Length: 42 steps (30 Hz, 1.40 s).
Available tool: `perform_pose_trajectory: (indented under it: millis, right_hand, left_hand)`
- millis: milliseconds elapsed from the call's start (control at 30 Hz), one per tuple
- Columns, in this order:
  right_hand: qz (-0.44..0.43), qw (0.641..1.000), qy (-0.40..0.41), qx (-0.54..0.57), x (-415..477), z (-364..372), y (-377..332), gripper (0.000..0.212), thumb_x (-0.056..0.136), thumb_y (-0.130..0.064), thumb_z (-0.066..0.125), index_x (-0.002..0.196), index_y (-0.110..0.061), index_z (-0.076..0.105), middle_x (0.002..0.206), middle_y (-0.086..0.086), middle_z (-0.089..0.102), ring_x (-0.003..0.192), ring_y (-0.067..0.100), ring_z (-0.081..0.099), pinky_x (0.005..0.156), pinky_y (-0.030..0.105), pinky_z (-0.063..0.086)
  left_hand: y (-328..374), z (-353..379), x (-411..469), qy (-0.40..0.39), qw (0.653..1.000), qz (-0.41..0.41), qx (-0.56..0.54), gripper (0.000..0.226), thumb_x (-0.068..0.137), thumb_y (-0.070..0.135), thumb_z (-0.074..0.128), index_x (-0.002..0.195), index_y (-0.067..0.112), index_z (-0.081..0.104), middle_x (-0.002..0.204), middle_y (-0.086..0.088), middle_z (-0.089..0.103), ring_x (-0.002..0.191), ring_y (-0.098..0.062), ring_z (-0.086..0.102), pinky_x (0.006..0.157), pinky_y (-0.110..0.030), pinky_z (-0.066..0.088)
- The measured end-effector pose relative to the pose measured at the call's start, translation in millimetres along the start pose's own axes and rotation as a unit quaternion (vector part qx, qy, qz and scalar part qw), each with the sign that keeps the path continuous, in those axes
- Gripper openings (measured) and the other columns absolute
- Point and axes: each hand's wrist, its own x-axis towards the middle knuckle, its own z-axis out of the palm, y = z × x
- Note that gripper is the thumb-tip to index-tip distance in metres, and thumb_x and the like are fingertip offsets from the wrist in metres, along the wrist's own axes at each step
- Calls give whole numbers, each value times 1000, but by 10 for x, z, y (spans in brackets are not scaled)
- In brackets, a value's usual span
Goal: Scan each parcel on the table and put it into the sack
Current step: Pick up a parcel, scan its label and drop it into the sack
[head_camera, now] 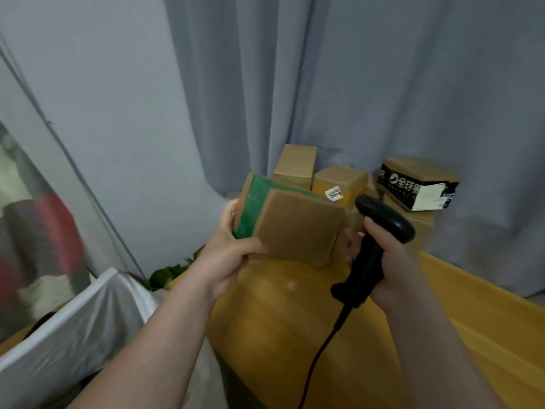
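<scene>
Head view: left hand [227, 255] clamps the parcel [298, 228] at its left end, thumb on the near face; right hand [392, 261] wraps the scanner [383, 225] handle. Parcel is held above the table [295, 335]. Cardboard looks stiff, probably light; grip opposing faces. The sack [97, 314] mouth lies near left, past the table edge, path open.

Grey curtain [324, 84], green leaves [168, 274] lower left

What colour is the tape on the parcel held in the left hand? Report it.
Green tape on the brown parcel; head view.
</scene>
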Motion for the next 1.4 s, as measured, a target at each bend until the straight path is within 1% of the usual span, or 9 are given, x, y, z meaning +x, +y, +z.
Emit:
perform_pose_trajectory:
  millis: [200, 333, 533, 600, 867, 1067, 1167, 1267, 1400]
  right_hand:
    - [3, 1000, -10, 15, -333, 356, 333, 71, 57, -34, 86, 118, -7, 63, 103, 12, 66, 88, 27, 68, 76, 43, 59]
    - [13, 1000, -20, -4, -542, 509, 466, 33, 85, -24, 70, 116, -13, 67, 115, 8, 68, 104, 29, 64, 82, 37, 54]
    - [-16, 999, -1, -31, -770, 584, 524, 22, 84, -17, 71, 104, -9, 66, 93, 9, 64, 86, 28, 60, 71, 32, 51]
    - [-30, 999, -9, -44, -828, 584, 531, 20, 84, -16, 71, 102, -9, 66, 98, 13, 64, 89, 29, 60, 72, 33, 51]
    - [-32, 999, -9, -30, -1056, 615, 503, 24, 84, -21, 71, 106, -11, 66, 105, 6, 70, 101, 28, 67, 66, 29, 51]
    - [12, 999, -43, 10, -1186, 610, 502, 24, 82, -23, 71, 102, -9, 68, 82, 3, 71, 77, 21, 68, 63, 28, 49]
    - [21, 997, -75, 16, -1227, 610, 478, 24, 74, -27, 72, 91, -11, 67, 72, -1, 67, 63, 15, 66, 65, 28, 48]
    - [14, 996, -92, 0, -1222, 585, 442, 34, 70, -29, 73, 100, -13, 68, 86, -1, 72, 86, 22, 71, 65, 28, 48]
    - [-7, 991, -124, -52, -1196, 580, 439, 27, 68, -24, 76, 91, -14, 67, 87, 1, 67, 86, 20, 63, 65, 27, 50]
  left_hand:
    - [-101, -319, -522, -24, 979, 82, 186, 104, 64, -14, 73, 129, 55, 31, 117, 10, 52, 108, -9, 57, 81, -35, 58]
    - [-121, -369, -798, -7, 965, 138, 224, 99, 65, -10, 77, 129, 49, 29, 114, 13, 54, 100, 5, 57, 80, -24, 56]
    - [-100, -513, -1041, -19, 998, -3, 57, 56, 74, 49, 69, 121, 53, 39, 128, 6, 51, 114, -20, 56, 83, -46, 58]
    - [-131, -563, -1079, -13, 999, -51, 4, 69, 67, 67, 60, 130, 48, 40, 131, 5, 51, 116, -27, 56, 81, -48, 58]
    - [-280, -650, -1185, 42, 964, -140, -221, 63, 70, 54, 57, 123, 21, 60, 110, -16, 66, 91, -34, 67, 67, -41, 56]
    - [-322, -645, -1276, 6, 931, -212, -297, 61, 77, 68, 45, 89, 14, 71, 76, -9, 67, 65, -23, 65, 54, -27, 52]
    - [-361, -677, -1300, 9, 922, -233, -309, 61, 68, 68, 52, 84, 13, 74, 78, -7, 64, 67, -22, 61, 51, -25, 48]
    - [-372, -704, -1298, -13, 908, -268, -322, 68, 68, 67, 60, 111, 14, 67, 107, -8, 59, 91, -26, 56, 49, -25, 51]
    - [-376, -656, -1320, -57, 910, -287, -295, 75, 73, 68, 56, 115, 7, 70, 123, -13, 58, 107, -35, 58, 96, -28, 46]
